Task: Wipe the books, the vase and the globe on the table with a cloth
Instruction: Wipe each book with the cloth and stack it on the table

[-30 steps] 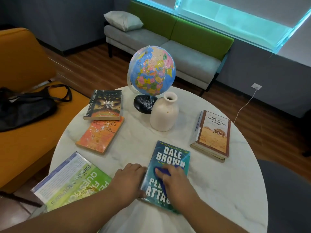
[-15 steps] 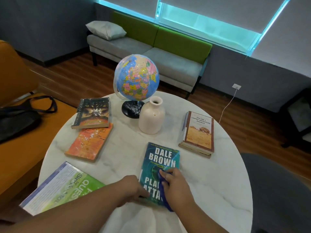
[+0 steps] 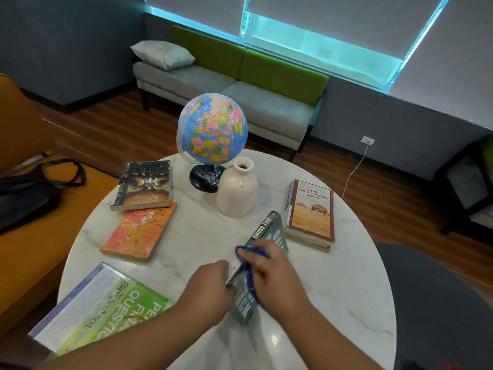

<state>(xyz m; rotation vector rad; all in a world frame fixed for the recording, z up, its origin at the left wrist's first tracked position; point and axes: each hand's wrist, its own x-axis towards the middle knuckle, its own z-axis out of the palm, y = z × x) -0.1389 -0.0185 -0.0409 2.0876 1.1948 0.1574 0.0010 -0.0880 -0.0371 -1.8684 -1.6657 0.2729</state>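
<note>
Now my left hand grips the Dale Brown paperback, flat half a second ago, tilted spine-up on the marble table; my right hand curls round the blue cloth, pressing its cover, near the vase.

Both arms reach forward, side by side. The left hand grips the book by its edge. The right hand holds the cloth with bent fingers.

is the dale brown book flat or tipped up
Tipped up: book is tilted, spine raised; left hand grips it, right hand holds cloth on it.
</note>
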